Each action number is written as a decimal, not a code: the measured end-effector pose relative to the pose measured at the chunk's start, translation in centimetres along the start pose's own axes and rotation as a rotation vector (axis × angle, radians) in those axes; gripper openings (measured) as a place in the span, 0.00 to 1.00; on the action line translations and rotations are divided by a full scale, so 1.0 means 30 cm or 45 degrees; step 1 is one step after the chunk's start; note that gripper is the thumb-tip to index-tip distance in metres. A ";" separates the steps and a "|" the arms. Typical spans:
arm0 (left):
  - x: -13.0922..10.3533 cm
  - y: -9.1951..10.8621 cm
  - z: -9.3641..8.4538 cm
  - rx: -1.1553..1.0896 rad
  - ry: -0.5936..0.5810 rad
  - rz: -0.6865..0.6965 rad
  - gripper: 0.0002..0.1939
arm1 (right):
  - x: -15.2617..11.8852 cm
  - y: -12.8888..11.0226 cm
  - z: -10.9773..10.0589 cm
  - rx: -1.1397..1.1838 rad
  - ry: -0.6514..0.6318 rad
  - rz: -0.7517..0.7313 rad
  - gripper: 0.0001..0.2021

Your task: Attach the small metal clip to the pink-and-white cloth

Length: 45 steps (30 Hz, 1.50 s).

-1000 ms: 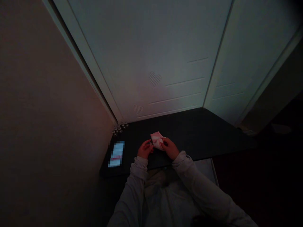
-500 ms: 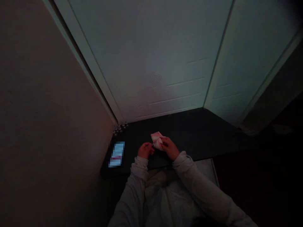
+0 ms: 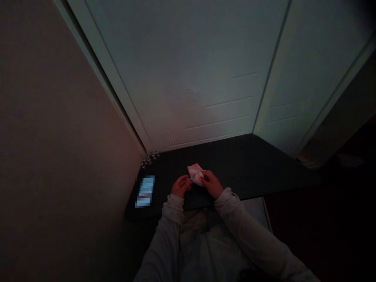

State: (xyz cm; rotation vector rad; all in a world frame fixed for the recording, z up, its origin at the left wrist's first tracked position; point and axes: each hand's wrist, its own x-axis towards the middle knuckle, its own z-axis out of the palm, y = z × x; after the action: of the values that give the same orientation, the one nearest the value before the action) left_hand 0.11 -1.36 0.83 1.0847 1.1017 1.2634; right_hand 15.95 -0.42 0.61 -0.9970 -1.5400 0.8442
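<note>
A pink and white cloth (image 3: 195, 169), folded or bunched, lies over the dark table near its front edge. My right hand (image 3: 212, 184) grips the cloth's right side between closed fingers. To the left, my left hand (image 3: 181, 187) is closed, its fingertips pinching a small, thin, shiny item (image 3: 189, 178) that reaches to the cloth's left side. The room is dim, so that item's exact shape is hard to make out.
On the black table (image 3: 235, 164), a lit phone (image 3: 145, 192) lies at the left. Several small shiny metal objects (image 3: 149, 158) sit at the back left corner. White panels (image 3: 194, 70) with heart patterns rise behind the table, and a wall (image 3: 73, 137) stands left.
The cloth between my hands has shifted slightly, and its folds look different. The fingers of my left hand have moved a little upward. Both hands keep their hold.
</note>
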 end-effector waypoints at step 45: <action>0.015 -0.013 0.003 -0.078 0.087 -0.064 0.21 | -0.007 -0.019 -0.003 -0.038 -0.027 -0.068 0.09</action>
State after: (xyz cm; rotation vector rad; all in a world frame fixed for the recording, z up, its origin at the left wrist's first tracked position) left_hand 0.25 -0.92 0.46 0.9687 1.1277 1.2940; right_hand 15.96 -0.83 1.06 -0.9669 -1.5943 0.7988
